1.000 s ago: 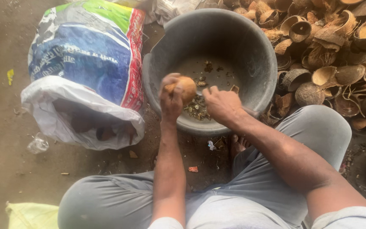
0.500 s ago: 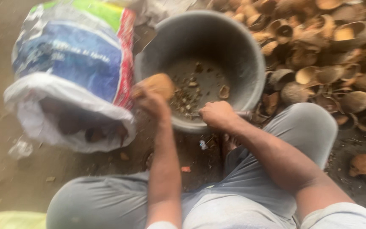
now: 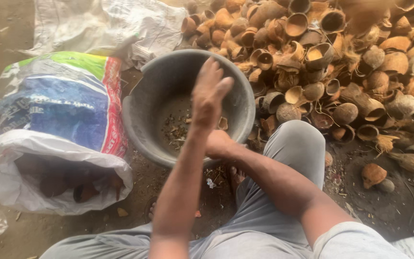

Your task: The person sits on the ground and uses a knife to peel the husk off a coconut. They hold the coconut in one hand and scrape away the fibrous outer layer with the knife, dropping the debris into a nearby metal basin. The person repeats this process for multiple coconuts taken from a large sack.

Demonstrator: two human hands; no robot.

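My left hand [image 3: 209, 93] is raised at frame center, fingers spread and slack with nothing in its grip, forearm running up from the bottom edge, while my right hand [image 3: 219, 144] sits curled just below it, arm stretching from lower right.

- We see a heap of empty coconut shells [image 3: 341, 62] filling the upper right.
- We note a printed woven sack [image 3: 49, 129] lying open on the left, dark pieces inside its mouth.
- A pale sack [image 3: 116, 24] lies flat behind it.
- We spot one lone husk piece [image 3: 373, 173] on the dirt ground [image 3: 5, 38].
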